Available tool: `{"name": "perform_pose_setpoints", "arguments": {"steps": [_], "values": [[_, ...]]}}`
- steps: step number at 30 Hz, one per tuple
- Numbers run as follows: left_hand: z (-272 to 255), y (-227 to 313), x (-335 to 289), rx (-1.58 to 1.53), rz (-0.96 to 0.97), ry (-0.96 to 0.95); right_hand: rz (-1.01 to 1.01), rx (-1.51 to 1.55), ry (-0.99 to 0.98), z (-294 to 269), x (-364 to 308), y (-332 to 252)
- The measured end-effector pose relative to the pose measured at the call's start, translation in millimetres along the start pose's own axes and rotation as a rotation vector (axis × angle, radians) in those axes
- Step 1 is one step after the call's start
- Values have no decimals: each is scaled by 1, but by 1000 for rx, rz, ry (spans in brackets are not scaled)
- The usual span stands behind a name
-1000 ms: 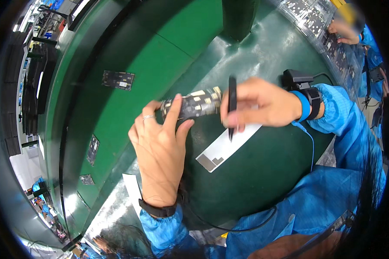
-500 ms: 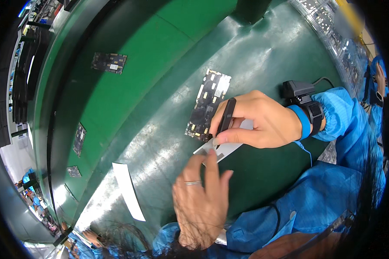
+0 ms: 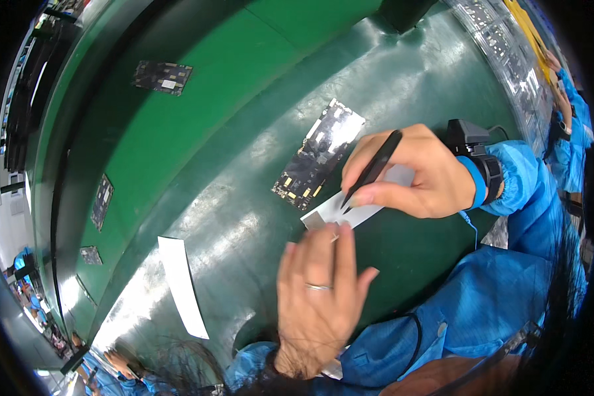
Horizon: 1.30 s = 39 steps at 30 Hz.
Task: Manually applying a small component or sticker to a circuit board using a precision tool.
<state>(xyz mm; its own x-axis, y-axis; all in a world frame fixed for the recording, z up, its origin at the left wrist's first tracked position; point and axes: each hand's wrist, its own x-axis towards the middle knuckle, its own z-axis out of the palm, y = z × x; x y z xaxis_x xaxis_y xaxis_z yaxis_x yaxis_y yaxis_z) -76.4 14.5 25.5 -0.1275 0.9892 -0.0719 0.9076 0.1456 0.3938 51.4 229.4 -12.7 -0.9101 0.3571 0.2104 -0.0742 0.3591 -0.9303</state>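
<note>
My right hand (image 3: 409, 171) is closed around slim black tweezers (image 3: 373, 168), their tips down at a white strip (image 3: 361, 214) with grey patches. The strip lies slanted on the green table and runs back under my right hand. My left hand (image 3: 320, 297), ring on one finger, has its fingers stretched out, with the fingertips at the strip's near edge beside the tweezer tips. What lies under those fingertips is hidden. Just beyond the strip is a long dark circuit board (image 3: 319, 155) with yellowish and silvery parts.
Another white strip (image 3: 181, 287) lies to the left. Smaller boards rest on the brighter green surface (image 3: 244, 72): one board (image 3: 163, 77) far off, another board (image 3: 102, 202) at left. Clear trays (image 3: 488, 39) of parts stand at far right. A black device (image 3: 467, 135) sits by my right wrist.
The tweezers now slant more, and their tips have come down to the strip. My left fingertips have shifted slightly right along its near edge. The whole view has turned a little.
</note>
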Motion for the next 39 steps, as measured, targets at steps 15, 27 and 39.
{"name": "perform_pose_setpoints", "arguments": {"steps": [15, 27, 39], "values": [[29, 8, -12, 92, 79, -41, 125, 33, -149, 12, 11, 4], [0, 14, 71, 115, 71, 59, 266, 283, 97, -62, 60, 21], [28, 24, 82, 30, 55, 30, 380, 341, 32, -76, 42, 27]]}}
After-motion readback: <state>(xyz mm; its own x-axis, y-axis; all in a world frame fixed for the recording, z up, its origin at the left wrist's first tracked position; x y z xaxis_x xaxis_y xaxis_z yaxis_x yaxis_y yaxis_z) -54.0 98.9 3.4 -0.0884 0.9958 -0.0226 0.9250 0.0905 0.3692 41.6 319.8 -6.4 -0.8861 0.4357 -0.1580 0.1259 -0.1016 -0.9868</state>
